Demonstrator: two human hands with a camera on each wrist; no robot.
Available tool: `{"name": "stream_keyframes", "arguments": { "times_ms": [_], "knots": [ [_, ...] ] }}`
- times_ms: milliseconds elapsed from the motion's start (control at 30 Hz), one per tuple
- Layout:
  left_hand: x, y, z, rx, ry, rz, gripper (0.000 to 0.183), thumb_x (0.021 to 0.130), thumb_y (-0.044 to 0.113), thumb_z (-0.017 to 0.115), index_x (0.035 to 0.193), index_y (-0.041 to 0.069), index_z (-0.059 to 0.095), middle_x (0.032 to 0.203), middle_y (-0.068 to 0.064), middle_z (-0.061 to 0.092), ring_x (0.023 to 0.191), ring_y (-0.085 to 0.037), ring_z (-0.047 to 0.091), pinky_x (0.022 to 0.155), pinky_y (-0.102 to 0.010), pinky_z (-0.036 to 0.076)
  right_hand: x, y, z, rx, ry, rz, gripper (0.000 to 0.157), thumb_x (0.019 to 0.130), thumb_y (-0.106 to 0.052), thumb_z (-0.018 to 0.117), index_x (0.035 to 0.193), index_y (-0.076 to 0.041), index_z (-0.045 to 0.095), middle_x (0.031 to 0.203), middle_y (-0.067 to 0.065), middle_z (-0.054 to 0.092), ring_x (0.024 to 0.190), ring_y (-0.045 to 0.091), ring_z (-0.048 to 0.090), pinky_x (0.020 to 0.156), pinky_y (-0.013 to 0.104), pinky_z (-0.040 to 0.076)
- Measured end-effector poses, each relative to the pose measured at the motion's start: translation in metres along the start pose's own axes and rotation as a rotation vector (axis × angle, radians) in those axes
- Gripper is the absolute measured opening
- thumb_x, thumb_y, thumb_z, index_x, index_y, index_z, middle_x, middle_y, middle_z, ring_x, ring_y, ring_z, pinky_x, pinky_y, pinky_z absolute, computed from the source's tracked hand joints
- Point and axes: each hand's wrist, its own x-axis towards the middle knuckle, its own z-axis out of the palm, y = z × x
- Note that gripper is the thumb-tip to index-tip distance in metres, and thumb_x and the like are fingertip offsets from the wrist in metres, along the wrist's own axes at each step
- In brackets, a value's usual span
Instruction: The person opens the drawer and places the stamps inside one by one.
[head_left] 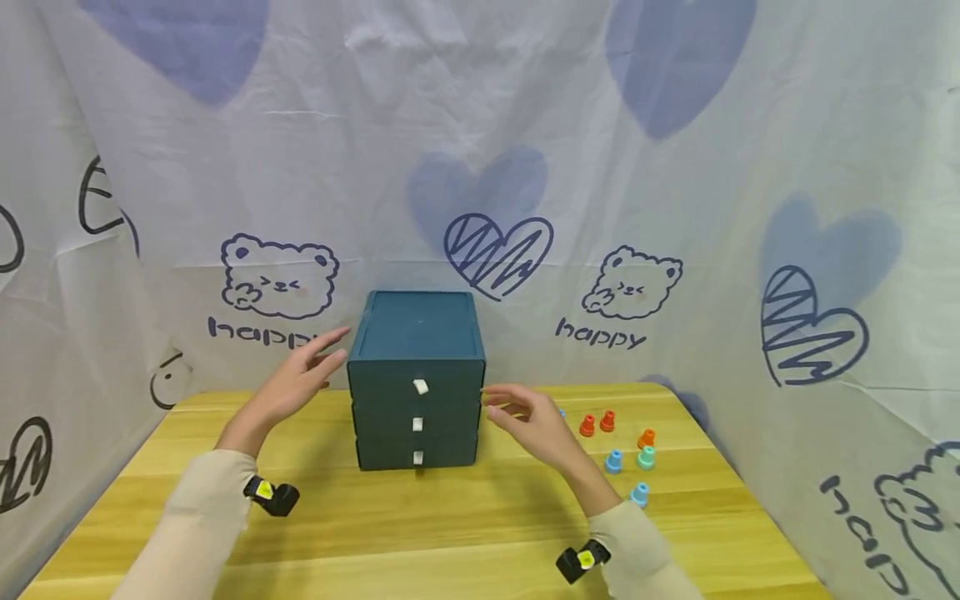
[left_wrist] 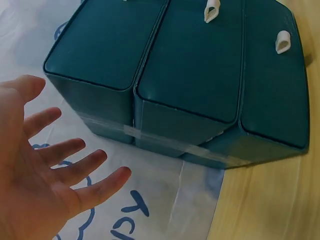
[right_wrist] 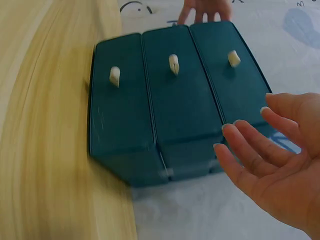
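Note:
A dark teal three-drawer box [head_left: 417, 417] stands on the wooden table with its drawers closed and a small white pull tab [head_left: 421, 387] on each front. My left hand [head_left: 295, 379] hovers by its left side, fingers spread and holding nothing. The left wrist view shows a gap between those fingertips [left_wrist: 120, 175] and the box wall. On the other side my right hand [head_left: 534, 423] is held up near the right edge of the box, its fingers loosely bent around nothing. Whether its fingertips touch the box I cannot tell.
Several small peg-like pieces, among them a red one [head_left: 587, 426], a blue one [head_left: 613, 461] and an orange one [head_left: 647, 438], stand on the table [head_left: 360, 533] to the right. Behind hangs a pale printed cloth [head_left: 375, 192], which also covers both sides.

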Motion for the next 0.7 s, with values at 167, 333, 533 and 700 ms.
{"name": "stream_keyframes", "arguments": {
  "times_ms": [167, 333, 533, 700],
  "knots": [
    [0.009, -0.003, 0.001, -0.023, -0.021, -0.017, 0.06, 0.113, 0.038, 0.04, 0.165, 0.013, 0.025, 0.171, -0.022, 0.02, 0.151, -0.054, 0.029, 0.108, -0.068, 0.046, 0.012, -0.006, 0.017, 0.03, -0.024, -0.03, 0.036, 0.102, -0.023, 0.066, 0.137, -0.014, 0.066, 0.127, 0.012, 0.073, 0.11, 0.031, 0.071, 0.09, 0.03, 0.059],
    [0.018, -0.002, -0.001, -0.049, -0.032, -0.026, 0.06, 0.113, 0.04, 0.038, 0.165, 0.013, 0.025, 0.172, -0.021, 0.019, 0.152, -0.052, 0.029, 0.107, -0.067, 0.049, 0.023, -0.012, 0.028, 0.047, -0.037, -0.067, 0.036, 0.102, -0.02, 0.066, 0.137, -0.011, 0.064, 0.128, 0.015, 0.072, 0.112, 0.031, 0.071, 0.094, 0.031, 0.06],
    [0.028, 0.002, 0.001, -0.052, -0.038, -0.043, 0.06, 0.112, 0.045, 0.038, 0.164, 0.016, 0.029, 0.171, -0.019, 0.022, 0.152, -0.05, 0.031, 0.106, -0.064, 0.051, 0.033, -0.019, 0.043, 0.074, -0.041, -0.071, 0.037, 0.102, -0.02, 0.066, 0.138, -0.011, 0.064, 0.127, 0.017, 0.072, 0.112, 0.032, 0.071, 0.094, 0.028, 0.06],
    [0.034, 0.006, 0.005, -0.052, -0.036, -0.044, 0.059, 0.112, 0.045, 0.036, 0.164, 0.016, 0.03, 0.171, -0.02, 0.023, 0.151, -0.051, 0.032, 0.107, -0.066, 0.049, 0.039, -0.024, 0.053, 0.077, -0.028, -0.075, 0.036, 0.101, -0.017, 0.068, 0.136, -0.011, 0.066, 0.124, 0.015, 0.073, 0.109, 0.031, 0.072, 0.092, 0.026, 0.059]
  ]
}}
